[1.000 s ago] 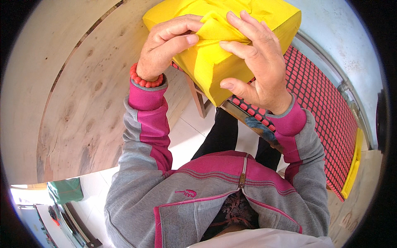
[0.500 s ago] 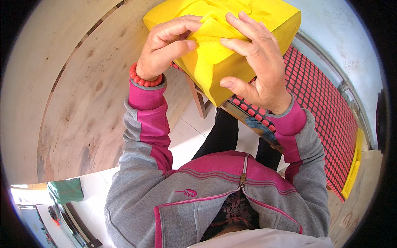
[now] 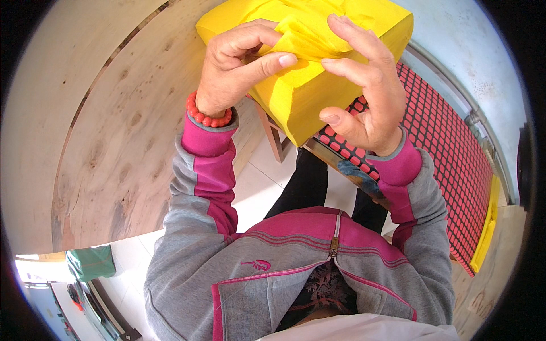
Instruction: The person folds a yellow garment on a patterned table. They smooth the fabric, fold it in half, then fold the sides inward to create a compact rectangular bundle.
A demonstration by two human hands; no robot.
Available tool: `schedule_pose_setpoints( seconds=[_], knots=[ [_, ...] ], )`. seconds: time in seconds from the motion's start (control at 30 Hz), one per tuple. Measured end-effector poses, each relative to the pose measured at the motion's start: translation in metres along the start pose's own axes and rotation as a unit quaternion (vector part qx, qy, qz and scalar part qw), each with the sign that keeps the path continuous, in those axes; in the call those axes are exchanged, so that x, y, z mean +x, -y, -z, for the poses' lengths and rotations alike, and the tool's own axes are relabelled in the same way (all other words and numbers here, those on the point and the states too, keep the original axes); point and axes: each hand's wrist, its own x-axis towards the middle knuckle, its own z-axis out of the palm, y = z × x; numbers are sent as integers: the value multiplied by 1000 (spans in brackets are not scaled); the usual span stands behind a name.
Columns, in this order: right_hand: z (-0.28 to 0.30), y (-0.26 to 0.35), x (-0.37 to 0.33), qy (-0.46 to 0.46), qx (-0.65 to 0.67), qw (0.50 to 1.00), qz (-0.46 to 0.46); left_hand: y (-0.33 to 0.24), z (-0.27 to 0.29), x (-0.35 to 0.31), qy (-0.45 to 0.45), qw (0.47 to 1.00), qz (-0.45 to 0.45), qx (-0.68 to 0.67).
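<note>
A thick block of yellow paper sheets (image 3: 307, 96) stands at the top centre, on a red mat with black dots (image 3: 443, 142). My left hand (image 3: 236, 68) pinches the lifted top sheet between thumb and fingers at the block's near left corner. A red bead bracelet circles that wrist. My right hand (image 3: 367, 85) rests on the block's near right corner, fingers spread across the same raised fold of paper, thumb against the side face.
A pale plywood sheet (image 3: 102, 131) fills the left side. A wooden stool leg (image 3: 270, 133) shows under the block. White tiled floor (image 3: 256, 182) lies below, with a green bag (image 3: 91, 261) at lower left. A yellow strip (image 3: 486, 227) edges the mat at right.
My left thumb has slid right along the paper fold, and my right hand has shifted slightly right and lifted its fingers. The top sheet is bunched higher between the hands.
</note>
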Motion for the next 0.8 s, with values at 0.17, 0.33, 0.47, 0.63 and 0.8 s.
schedule_pose_setpoints(
  seconds=[0.17, 0.33, 0.47, 0.63, 0.8],
  knots=[
    [1, 3, 7, -13, -19, 1000, 18, -2, -6, 0, -29, 999, 5, 11],
    [23, 28, 13, 4, 77, 996, -37, 14, -13, -13, -199, 974, 77, 81],
    [32, 75, -45, 149, 229, 958, -87, 34, -1, -10, -235, 964, -56, 113],
    [16, 112, -180, 310, 355, 791, -391, 32, -2, -4, -205, 964, -131, 108],
    [34, 117, -271, 312, 17, 816, -487, 21, -17, -12, -160, 944, -126, 258]
  ],
)
